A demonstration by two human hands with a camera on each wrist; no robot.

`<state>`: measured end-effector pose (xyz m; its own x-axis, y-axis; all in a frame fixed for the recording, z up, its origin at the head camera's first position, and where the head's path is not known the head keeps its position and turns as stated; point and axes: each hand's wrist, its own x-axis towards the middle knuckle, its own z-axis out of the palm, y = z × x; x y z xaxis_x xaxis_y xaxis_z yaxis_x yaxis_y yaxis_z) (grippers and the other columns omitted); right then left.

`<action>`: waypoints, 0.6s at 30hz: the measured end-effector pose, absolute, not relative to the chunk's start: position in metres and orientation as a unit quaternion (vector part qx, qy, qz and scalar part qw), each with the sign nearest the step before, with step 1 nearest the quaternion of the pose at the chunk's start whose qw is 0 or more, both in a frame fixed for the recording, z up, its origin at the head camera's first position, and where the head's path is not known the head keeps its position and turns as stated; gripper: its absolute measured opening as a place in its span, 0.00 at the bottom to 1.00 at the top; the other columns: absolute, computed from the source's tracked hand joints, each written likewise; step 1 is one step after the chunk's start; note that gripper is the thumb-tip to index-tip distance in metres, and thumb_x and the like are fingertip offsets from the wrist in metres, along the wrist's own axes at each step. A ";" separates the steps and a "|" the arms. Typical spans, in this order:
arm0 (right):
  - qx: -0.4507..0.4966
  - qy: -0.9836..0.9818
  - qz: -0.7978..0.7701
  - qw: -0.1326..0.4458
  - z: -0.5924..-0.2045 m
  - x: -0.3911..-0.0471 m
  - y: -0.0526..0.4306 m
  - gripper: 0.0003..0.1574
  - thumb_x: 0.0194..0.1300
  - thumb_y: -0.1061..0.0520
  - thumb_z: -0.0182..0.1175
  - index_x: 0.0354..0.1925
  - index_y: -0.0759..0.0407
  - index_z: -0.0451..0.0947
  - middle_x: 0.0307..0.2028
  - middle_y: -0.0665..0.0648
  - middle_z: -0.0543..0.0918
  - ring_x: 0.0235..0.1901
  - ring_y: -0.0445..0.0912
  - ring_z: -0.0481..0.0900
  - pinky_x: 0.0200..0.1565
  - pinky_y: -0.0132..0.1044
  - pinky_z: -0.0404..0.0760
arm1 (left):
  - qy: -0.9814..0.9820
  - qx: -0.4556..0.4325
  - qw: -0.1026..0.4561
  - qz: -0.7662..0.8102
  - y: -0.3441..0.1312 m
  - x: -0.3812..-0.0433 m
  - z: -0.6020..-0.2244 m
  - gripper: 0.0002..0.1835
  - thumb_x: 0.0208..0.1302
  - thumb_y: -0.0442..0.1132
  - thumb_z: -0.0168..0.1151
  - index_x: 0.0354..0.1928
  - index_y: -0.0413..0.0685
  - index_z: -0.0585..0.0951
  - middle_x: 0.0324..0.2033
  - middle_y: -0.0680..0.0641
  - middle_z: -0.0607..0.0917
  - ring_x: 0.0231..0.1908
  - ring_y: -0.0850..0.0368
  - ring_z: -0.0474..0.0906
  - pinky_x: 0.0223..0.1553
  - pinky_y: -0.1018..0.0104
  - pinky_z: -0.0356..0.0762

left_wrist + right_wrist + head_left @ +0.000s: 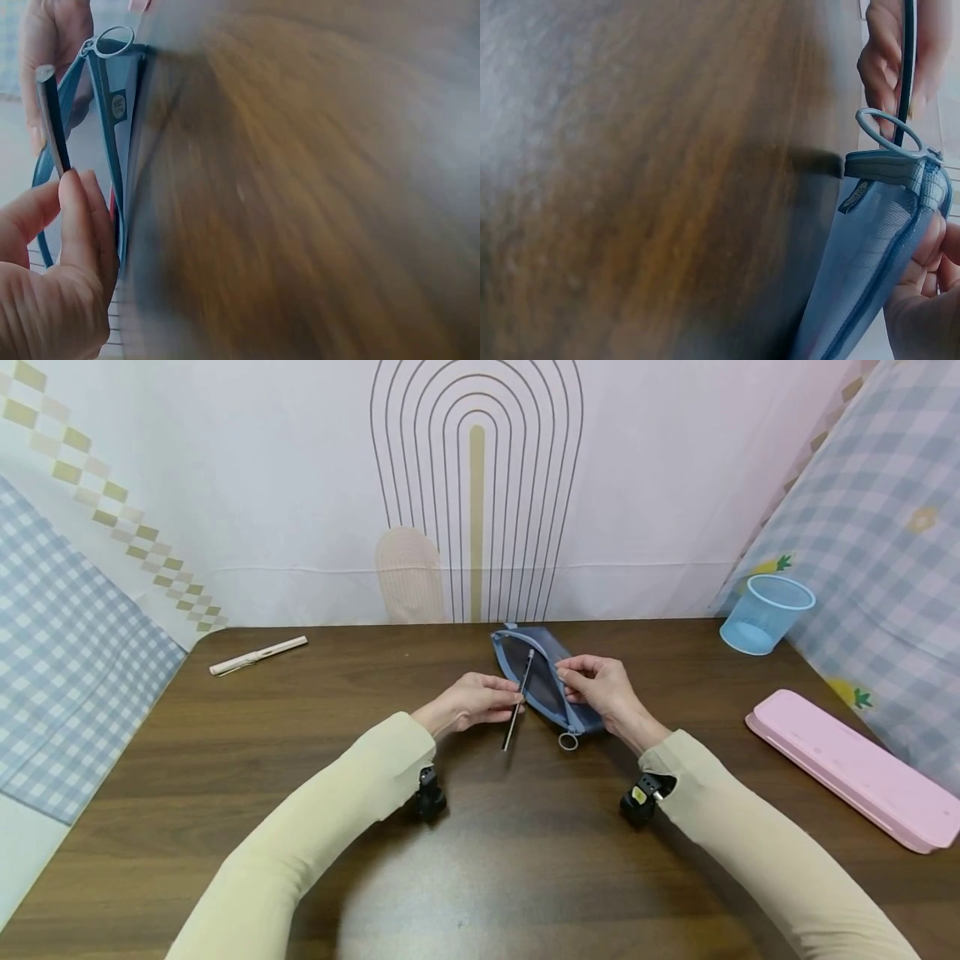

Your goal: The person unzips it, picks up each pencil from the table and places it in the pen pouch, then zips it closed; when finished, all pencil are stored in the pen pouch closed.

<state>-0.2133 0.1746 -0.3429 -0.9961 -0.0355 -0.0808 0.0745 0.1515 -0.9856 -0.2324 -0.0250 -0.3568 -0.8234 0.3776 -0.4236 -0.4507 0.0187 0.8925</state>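
Observation:
In the head view my left hand (476, 700) pinches a slim dark pencil (513, 731) with silvery stripes between thumb and fingers. The pencil slants, its far end over the mouth of a blue mesh zip pouch (551, 645) and its near end pointing toward me. My right hand (603, 687) grips the pouch's right edge, and the mouth gapes between the two hands. A ring pull (568, 742) hangs at the zip's near end. The left wrist view shows the pencil's flat round end (46, 73) close up; mesh and a small label (855, 196) show in the right wrist view.
A white pen (258, 656) lies at the back left of the brown wooden table (465, 877). Toward the back right stands a blue mesh cup (765, 614). A closed pink case (855, 768) lies along the right side. Patterned cloth hangs behind and at both sides.

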 end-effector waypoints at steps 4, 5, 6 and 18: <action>0.014 0.759 -0.649 0.044 -0.343 -0.213 0.174 0.19 0.65 0.65 0.57 0.50 0.78 0.71 0.19 0.44 0.76 0.19 0.33 0.73 0.24 0.22 0.78 | 0.616 -0.065 0.272 0.737 -0.013 -0.239 -0.358 0.18 0.63 0.26 0.56 0.56 0.31 0.73 0.32 0.45 0.82 0.30 0.60 0.80 0.32 0.75 0.81; 0.015 0.760 -0.648 0.043 -0.343 -0.213 0.174 0.19 0.65 0.65 0.57 0.50 0.78 0.71 0.19 0.44 0.76 0.19 0.32 0.73 0.24 0.22 0.78 | 0.611 -0.074 0.266 0.742 -0.010 -0.240 -0.358 0.19 0.63 0.26 0.57 0.56 0.31 0.74 0.35 0.43 0.82 0.30 0.60 0.80 0.33 0.75 0.81; 0.015 0.761 -0.647 0.044 -0.343 -0.213 0.174 0.19 0.65 0.65 0.57 0.50 0.78 0.71 0.19 0.44 0.76 0.19 0.32 0.73 0.24 0.22 0.78 | 0.609 -0.080 0.259 0.745 -0.007 -0.242 -0.358 0.19 0.63 0.26 0.57 0.56 0.32 0.74 0.39 0.41 0.83 0.32 0.59 0.81 0.34 0.74 0.81; 0.013 0.765 -0.642 0.053 -0.343 -0.214 0.175 0.18 0.66 0.63 0.56 0.51 0.75 0.72 0.20 0.44 0.77 0.19 0.33 0.74 0.25 0.23 0.79 | 0.599 -0.121 0.231 0.757 0.014 -0.249 -0.358 0.25 0.63 0.25 0.56 0.62 0.35 0.69 0.56 0.36 0.76 0.55 0.45 0.75 0.50 0.66 0.78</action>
